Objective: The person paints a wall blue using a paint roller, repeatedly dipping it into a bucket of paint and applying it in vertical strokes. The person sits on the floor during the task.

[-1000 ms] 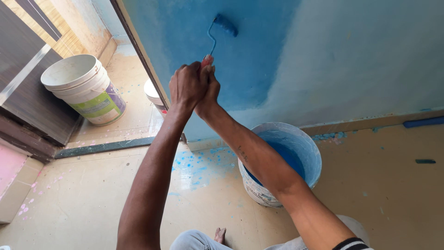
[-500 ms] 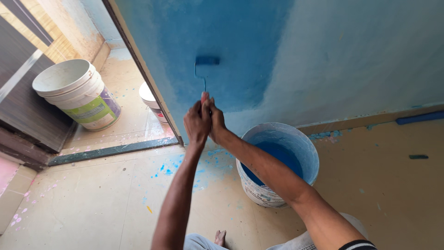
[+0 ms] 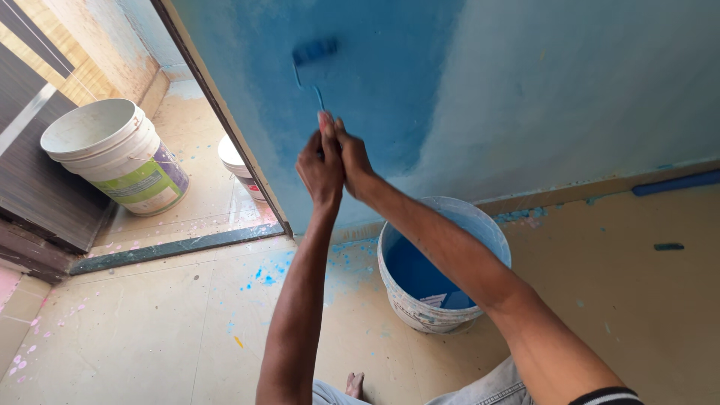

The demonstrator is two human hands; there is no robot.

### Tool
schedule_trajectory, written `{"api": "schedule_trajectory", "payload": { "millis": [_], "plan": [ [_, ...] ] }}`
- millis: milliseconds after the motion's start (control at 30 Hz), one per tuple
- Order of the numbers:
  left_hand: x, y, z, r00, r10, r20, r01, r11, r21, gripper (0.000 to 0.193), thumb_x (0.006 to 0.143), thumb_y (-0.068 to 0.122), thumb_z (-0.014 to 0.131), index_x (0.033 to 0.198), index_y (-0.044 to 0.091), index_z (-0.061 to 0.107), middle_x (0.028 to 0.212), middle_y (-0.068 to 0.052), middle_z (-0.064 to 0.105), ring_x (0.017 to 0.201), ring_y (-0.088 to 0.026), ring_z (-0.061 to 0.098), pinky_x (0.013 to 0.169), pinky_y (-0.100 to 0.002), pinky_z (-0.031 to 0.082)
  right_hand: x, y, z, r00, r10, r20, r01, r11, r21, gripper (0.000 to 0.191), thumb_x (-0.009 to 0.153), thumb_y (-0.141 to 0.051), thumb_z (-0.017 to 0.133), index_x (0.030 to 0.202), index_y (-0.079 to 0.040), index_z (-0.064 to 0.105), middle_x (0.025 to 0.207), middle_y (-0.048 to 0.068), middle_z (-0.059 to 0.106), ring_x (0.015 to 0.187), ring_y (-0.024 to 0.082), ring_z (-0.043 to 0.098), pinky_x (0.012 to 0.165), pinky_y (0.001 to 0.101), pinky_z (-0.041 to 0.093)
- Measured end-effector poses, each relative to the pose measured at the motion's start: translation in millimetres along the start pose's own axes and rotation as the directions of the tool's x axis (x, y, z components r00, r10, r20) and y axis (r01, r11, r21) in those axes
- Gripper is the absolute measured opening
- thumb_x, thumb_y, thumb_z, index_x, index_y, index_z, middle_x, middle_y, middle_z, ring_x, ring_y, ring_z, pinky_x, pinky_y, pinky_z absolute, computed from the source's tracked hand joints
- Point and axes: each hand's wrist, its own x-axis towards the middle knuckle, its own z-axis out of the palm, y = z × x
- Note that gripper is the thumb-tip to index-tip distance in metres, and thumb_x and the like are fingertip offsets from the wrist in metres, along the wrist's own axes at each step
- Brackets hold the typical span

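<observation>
Change since a moment ago: your two hands sit a little higher against the wall than half a second back, and lower and further left than a second back, when the roller was up near the top edge of the view
Roller: the paint roller (image 3: 315, 52) lies against the blue wall (image 3: 390, 82), its sleeve blurred, up and slightly left of your hands; its thin handle runs down into your grip
Left hand: your left hand (image 3: 321, 166) is closed round the handle, fingers curled tight, back of the hand toward you
Right hand: your right hand (image 3: 354, 161) presses against the left, fingers wrapped round the same handle, fingertips pointing up toward the roller
Roller to fingers: the sleeve stands clear above your fingertips, only the bare shaft between them
Wall edge: the dark door frame (image 3: 217, 112) slants down just left of the roller; the painted patch ends there
Room to the right: the wall turns pale and unpainted to the right of the darker blue patch, open well past your right arm
Bucket below: the white bucket of blue paint (image 3: 405, 296) stands on the floor under your right forearm, near the base of the wall
Through the doorway: a large white bucket (image 3: 120, 161) with a green and purple label stands far left, and a smaller white pot (image 3: 241, 169) is just beside the frame
Floor: the tan floor (image 3: 150, 330) near you carries blue splashes below the door frame, and pink specks at the near left
</observation>
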Motion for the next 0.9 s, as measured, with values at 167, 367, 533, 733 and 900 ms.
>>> {"api": "schedule_trajectory", "payload": {
  "millis": [167, 367, 533, 733, 900],
  "plan": [
    [-8, -7, -6, 0.999, -0.011, 0.045, 0.01, 1.0, 0.017, 0.053, 0.102, 0.048, 0.053, 0.108, 0.001, 0.077, 0.069, -0.012, 0.074, 0.058, -0.017, 0.071, 0.05, -0.033, 0.053, -9, 9, 1, 1.0, 0.01, -0.004, -0.01, 1.0, 0.027, 0.062, 0.104, -0.047, 0.033, 0.148, -0.007, 0.049, 0.144, 0.013, 0.055, 0.135, 0.021, 0.052, 0.111, 0.0298, 0.044],
    [12, -18, -8, 0.997, 0.037, 0.065, -0.039, 0.998, 0.041, 0.053, 0.103, 0.048, 0.051, 0.1, 0.002, 0.076, 0.064, -0.009, 0.071, 0.048, -0.015, 0.065, 0.042, -0.032, 0.048, 8, 12, 8, 0.995, 0.083, -0.055, -0.078, 0.993, 0.085, 0.061, 0.107, -0.048, 0.034, 0.142, 0.0, 0.051, 0.135, 0.022, 0.058, 0.128, 0.028, 0.059, 0.109, 0.0377, 0.051],
    [-43, -47, -3, 0.988, -0.109, 0.113, 0.106, 0.994, 0.034, 0.053, 0.103, 0.05, 0.052, 0.095, 0.004, 0.078, 0.058, -0.007, 0.066, 0.045, -0.012, 0.057, 0.038, -0.031, 0.038, -22, 55, -20, 0.994, 0.08, -0.075, -0.077, 0.996, 0.036, 0.061, 0.106, -0.049, 0.036, 0.142, -0.003, 0.055, 0.132, 0.017, 0.06, 0.12, 0.023, 0.06, 0.106, 0.0345, 0.048],
    [-77, -73, -4, 0.984, -0.127, 0.126, 0.104, 0.979, 0.175, 0.05, 0.102, 0.048, 0.052, 0.097, 0.005, 0.078, 0.058, -0.011, 0.066, 0.045, -0.018, 0.059, 0.042, -0.038, 0.043, -35, 100, -37, 0.983, 0.161, -0.086, -0.126, 0.94, 0.316, 0.055, 0.107, -0.045, 0.036, 0.147, -0.011, 0.052, 0.141, 0.004, 0.06, 0.13, 0.015, 0.056, 0.11, 0.0275, 0.044],
    [-57, -69, -42, 0.963, 0.022, 0.269, -0.149, 0.875, 0.461, 0.044, 0.103, 0.044, 0.054, 0.095, 0.005, 0.073, 0.073, -0.02, 0.067, 0.059, -0.035, 0.066, 0.053, -0.049, 0.051, -30, 122, 4, 0.998, 0.041, -0.052, 0.0, 0.786, 0.618, 0.053, 0.114, -0.046, 0.043, 0.144, -0.004, 0.055, 0.131, 0.006, 0.061, 0.123, 0.018, 0.057, 0.109, 0.0317, 0.045]
  ]
}}
